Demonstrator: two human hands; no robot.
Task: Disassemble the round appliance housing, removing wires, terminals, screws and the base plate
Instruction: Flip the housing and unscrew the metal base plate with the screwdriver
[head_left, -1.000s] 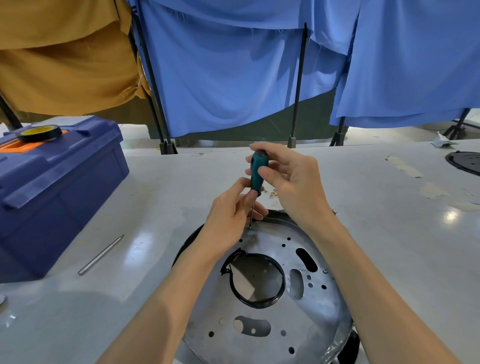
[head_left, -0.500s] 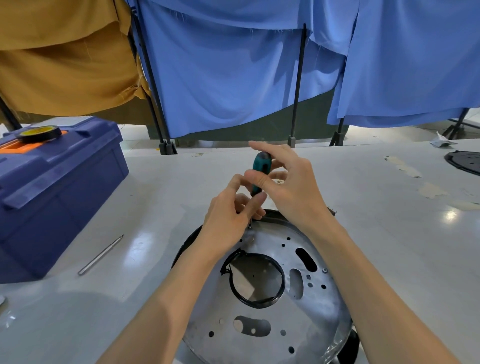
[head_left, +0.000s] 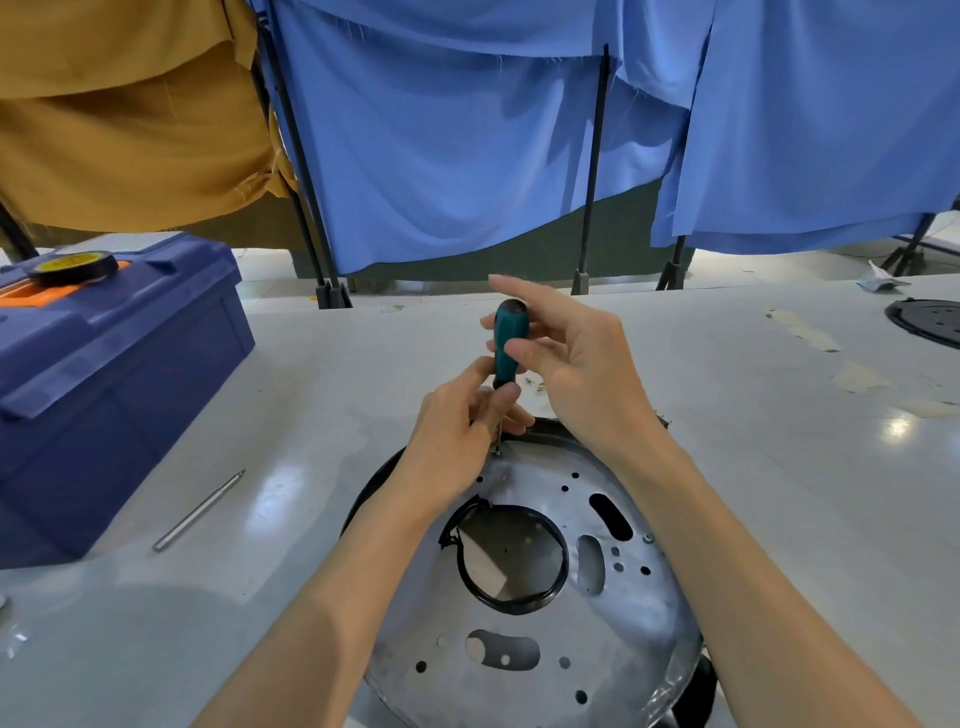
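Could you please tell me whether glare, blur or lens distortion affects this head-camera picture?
Head view: bright glare spots sit on the white table right of the metal base plate; the raised fingertip of the right hand looks motion-blurred; the wide lens seems to tilt the black pole; the screwdriver and left hand are sharp.

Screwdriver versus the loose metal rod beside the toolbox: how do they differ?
The screwdriver stands upright, gripped by the left hand and right hand; the metal rod lies flat on the table, untouched. The screwdriver has a teal handle; the metal rod is bare. Both have slim metal shafts.
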